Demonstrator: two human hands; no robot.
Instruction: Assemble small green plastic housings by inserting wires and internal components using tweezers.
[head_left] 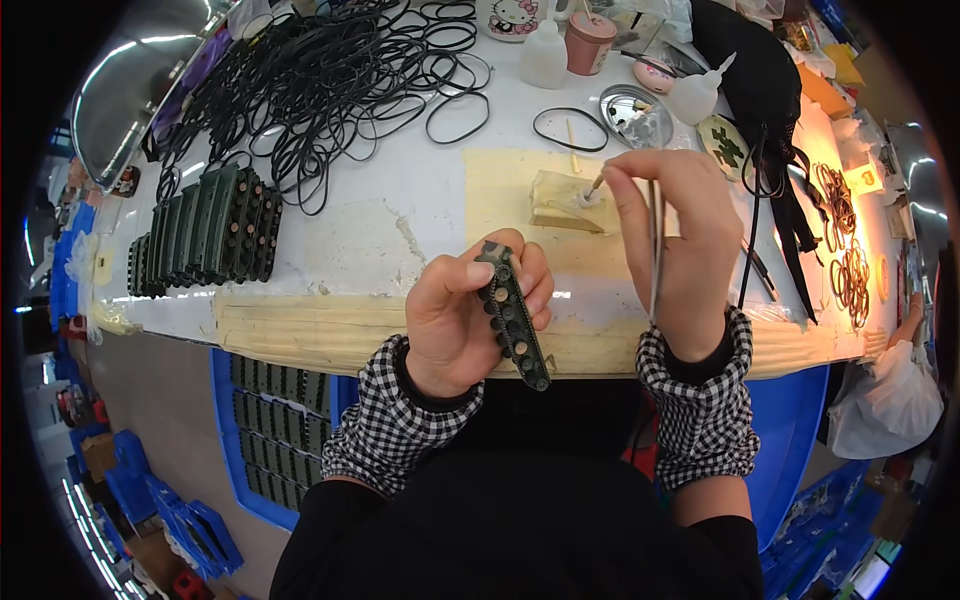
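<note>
My left hand (465, 300) is closed around a dark green toy tank track side (512, 320), a narrow strip with a row of round wheels, some with tan centres. It tilts with its lower end toward me. My right hand (680, 235) pinches a thin stick (597, 184) between thumb and finger. The tip is at a white blob on a block wrapped in yellowish tape (562, 205), and I cannot tell whether it touches. Grey metal tweezers (656, 250) hang down along the right palm.
Finished-looking green track sides (215, 225) stand in a row at left. Loose black rubber bands (310, 90) pile behind them. Squeeze bottles (543, 55), a pink cup (590, 42) and a black bag (745, 60) are at the back. A blue tray (228, 440) of parts sits below the table edge.
</note>
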